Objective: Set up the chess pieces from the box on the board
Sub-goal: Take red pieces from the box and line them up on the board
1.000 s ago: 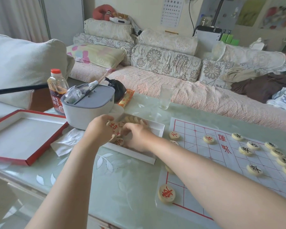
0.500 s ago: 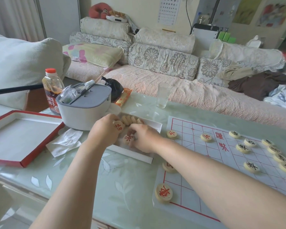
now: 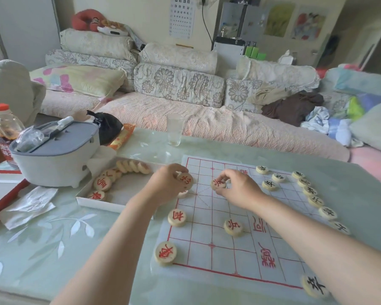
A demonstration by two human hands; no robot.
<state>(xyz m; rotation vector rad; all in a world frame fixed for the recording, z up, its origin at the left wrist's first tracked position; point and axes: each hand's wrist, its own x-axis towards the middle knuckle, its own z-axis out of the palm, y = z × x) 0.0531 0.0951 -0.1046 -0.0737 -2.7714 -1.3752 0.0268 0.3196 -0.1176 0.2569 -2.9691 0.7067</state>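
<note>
Chess pieces, round cream discs with red characters [image 3: 103,183], lie in a shallow white box [image 3: 101,204] on the pale green tabletop [image 3: 53,249], just left of the white red-lined board [image 3: 209,254]. Left grip [image 3: 166,186] pinches a red-marked disc [image 3: 185,180] over the board's left edge; another seems half hidden beneath. Right grip [image 3: 240,190] pinches a second red disc [image 3: 218,183] on the board. Black-marked discs [image 3: 310,191] line the right edge.

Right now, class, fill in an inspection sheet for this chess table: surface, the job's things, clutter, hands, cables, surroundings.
Surface: green glass table, leaf pattern.
Job's things: board part set; black-lettered pieces along its right side; box holds red-lettered pieces.
Clutter: grey pot, bottle, glass, tissue.
Hands: left hand grips a red piece; right hand pinches a second red piece.
Cables: black cord on the wall.
Surroundings: sofa, cushions.
</note>
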